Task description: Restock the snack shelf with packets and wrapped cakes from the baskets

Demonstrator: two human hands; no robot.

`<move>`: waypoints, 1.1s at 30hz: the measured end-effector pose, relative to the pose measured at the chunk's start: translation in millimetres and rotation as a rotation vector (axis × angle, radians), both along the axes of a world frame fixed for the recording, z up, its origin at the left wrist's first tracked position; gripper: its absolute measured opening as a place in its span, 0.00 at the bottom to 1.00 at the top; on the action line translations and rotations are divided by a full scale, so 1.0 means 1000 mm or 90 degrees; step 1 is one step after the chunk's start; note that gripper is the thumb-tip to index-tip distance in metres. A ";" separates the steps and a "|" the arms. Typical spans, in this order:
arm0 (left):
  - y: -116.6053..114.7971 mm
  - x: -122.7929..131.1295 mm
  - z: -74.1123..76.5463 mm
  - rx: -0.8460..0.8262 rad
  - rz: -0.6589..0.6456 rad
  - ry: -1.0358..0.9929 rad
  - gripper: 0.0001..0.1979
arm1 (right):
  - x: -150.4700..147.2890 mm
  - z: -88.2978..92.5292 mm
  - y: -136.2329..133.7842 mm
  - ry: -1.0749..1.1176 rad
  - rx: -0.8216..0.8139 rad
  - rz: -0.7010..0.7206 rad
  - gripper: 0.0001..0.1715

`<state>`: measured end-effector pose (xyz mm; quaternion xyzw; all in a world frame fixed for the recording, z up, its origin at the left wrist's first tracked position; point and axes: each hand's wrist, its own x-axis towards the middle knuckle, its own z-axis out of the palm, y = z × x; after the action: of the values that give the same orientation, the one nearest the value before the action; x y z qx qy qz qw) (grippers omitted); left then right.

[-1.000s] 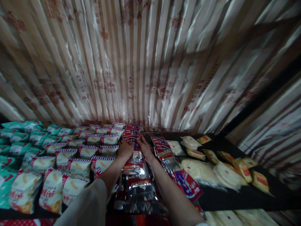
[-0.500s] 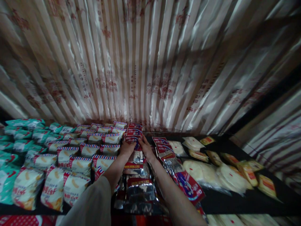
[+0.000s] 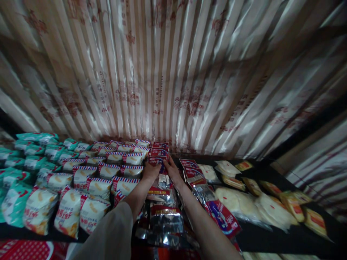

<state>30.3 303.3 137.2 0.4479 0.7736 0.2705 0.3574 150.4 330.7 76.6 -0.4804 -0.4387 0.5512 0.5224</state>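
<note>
Both my hands reach to the back of a black shelf, on a column of red-and-blue foil snack packets. My left hand (image 3: 151,170) grips the left side of a snack packet (image 3: 158,161), fingers curled. At its right side, my right hand (image 3: 171,170) holds the same packet, thumb near its front. Under and in front of my wrists lie more silver-backed packets (image 3: 166,216), overlapping one another. Right of my right forearm, another row of red-and-blue packets (image 3: 195,176) leans along the shelf. The packet's lower part is partly hidden by my fingers.
White-and-red snack bags (image 3: 93,213) stand in rows on the left, with green bags (image 3: 17,202) beyond. Flat pale packs (image 3: 238,200) and yellow packs (image 3: 314,220) lie on the black shelf (image 3: 260,234) at right. A striped plastic curtain (image 3: 168,79) hangs behind. A red basket (image 3: 32,250) is at lower left.
The view has swung slightly left, so the shelf contents sit farther right in the picture. My hands stay at the packet with almost the same hold.
</note>
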 end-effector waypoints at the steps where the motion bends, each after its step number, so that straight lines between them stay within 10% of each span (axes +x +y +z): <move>1: -0.001 0.001 0.002 0.003 0.006 0.016 0.31 | 0.000 0.002 -0.001 -0.002 0.009 0.005 0.42; 19: -0.020 0.009 0.016 0.127 -0.126 0.303 0.34 | -0.002 -0.004 0.026 -0.283 0.107 0.006 0.41; 33: -0.012 0.010 0.018 0.107 -0.212 0.344 0.31 | -0.001 0.007 0.022 -0.105 0.089 0.029 0.39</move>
<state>40.5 290.8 155.7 0.6519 0.7315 0.1426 0.1401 149.9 353.1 83.3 -0.4765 -0.5285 0.4892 0.5044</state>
